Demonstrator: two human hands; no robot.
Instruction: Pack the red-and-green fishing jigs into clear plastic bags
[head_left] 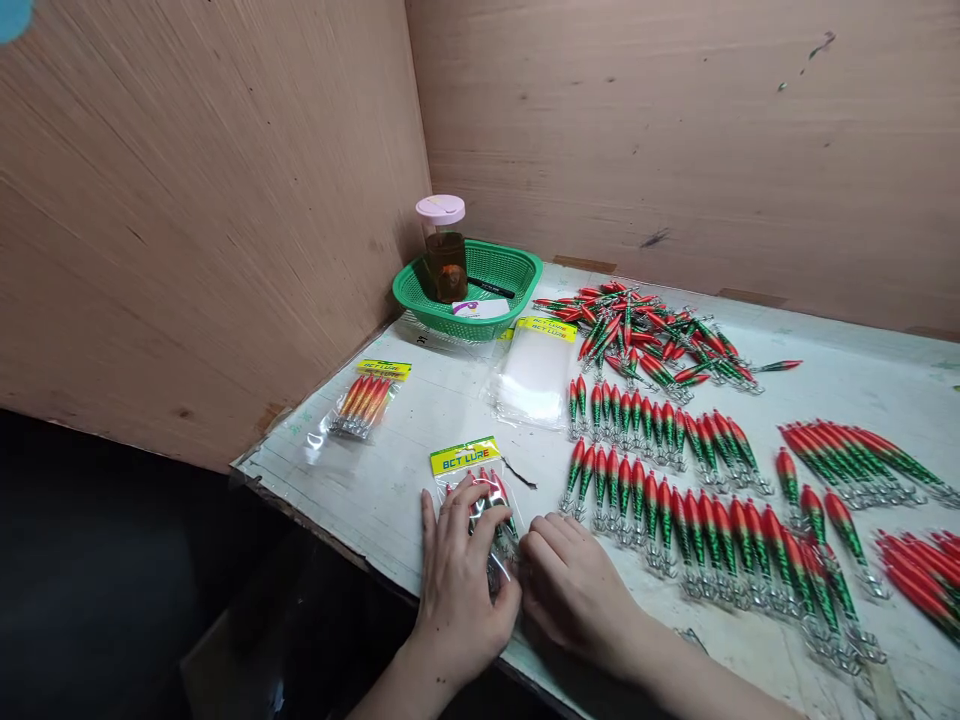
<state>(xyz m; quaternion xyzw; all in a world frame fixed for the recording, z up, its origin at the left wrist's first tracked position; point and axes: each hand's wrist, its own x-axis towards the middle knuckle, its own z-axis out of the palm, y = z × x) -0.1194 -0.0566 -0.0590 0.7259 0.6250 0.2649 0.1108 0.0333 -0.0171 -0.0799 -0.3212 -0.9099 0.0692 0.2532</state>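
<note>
The packet point(466, 462) lies close to the near edge of the bench point(390, 505), toward its left corner. It is a clear plastic bag with a yellow header card on top and several red and green lures inside.

My left hand point(459, 585) lies flat on the lower part of the packet. Its fingers point(452, 510) are spread and pressing down, not gripping anything. My right hand point(574, 590) rests just beside the packet on its right. The fingers there are curled under and touch the bag's edge, and I cannot tell if they pinch the plastic or only lean on it.

I judge the packet to be light, and its film soft and slippery. The lures inside are stiff, and their metal hooks at the lower end look sharp, so they may prick through the film. The header card seems the safest place to take hold, or else the two side edges.

To the right, the rows of lures point(660, 500) lie side by side, and a loose heap point(645, 335) is farther back. The empty bags point(534, 380) lie in the middle, and a second packet point(365, 400) with orange lures is near the left edge. In the far corner a green basket point(517, 275) holds a jar point(444, 250) with a pink lid.
</note>
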